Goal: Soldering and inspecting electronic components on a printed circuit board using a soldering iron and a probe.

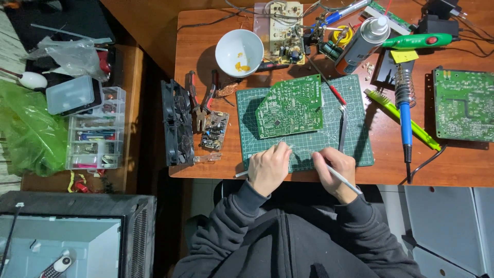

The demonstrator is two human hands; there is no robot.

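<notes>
fingers (282,150) of the left hand (268,168) curl on the green cutting mat (355,149) at the table's near edge, while the right hand (335,172) pinches a thin grey tool (343,180) (green circuit board (290,106) just beyond).

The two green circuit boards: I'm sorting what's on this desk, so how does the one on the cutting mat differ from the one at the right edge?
The circuit board on the mat has a cut corner and lies tilted; the board at the right edge is rectangular and lies square to the table. The first rests on the green cutting mat, just beyond the left hand and right hand; the second lies on bare wood, far from both. Both are green, solder side up.
</notes>
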